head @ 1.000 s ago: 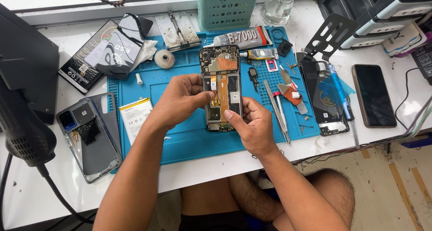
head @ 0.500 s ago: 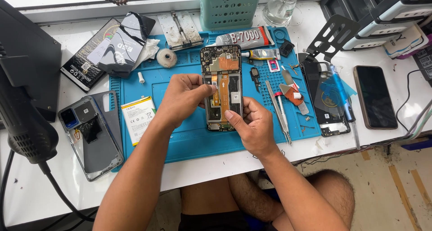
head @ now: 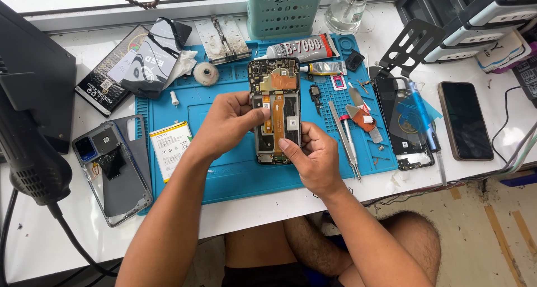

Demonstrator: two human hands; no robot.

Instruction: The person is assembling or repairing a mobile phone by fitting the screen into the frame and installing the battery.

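An opened phone point(head: 274, 111), its back cover off and its circuit boards and orange flex cable bare, lies lengthwise on a blue repair mat point(head: 224, 169) on the white worktop point(head: 50, 231). The person's left hand point(head: 226, 122) pinches the phone's left edge, thumb and fingertips pressed in at mid-length, while the right hand point(head: 313, 155) closes on its lower right edge, thumb laid on the open frame. Left of the phone rest a loose white battery point(head: 169, 147) and, farther out at the mat's edge, a grey back cover point(head: 114, 169). Above the phone lies a tube of glue point(head: 302, 48); to its right are tweezers point(head: 342, 131) and, farther right, a second stripped phone point(head: 405, 125) and a dark handset point(head: 465, 120). The opened phone looks light and stiff but fragile: the thin flex cable and exposed connectors would likely tear or bend under pressure, so the metal frame along the long sides seems the safest place to hold, with fingers kept off the boards.
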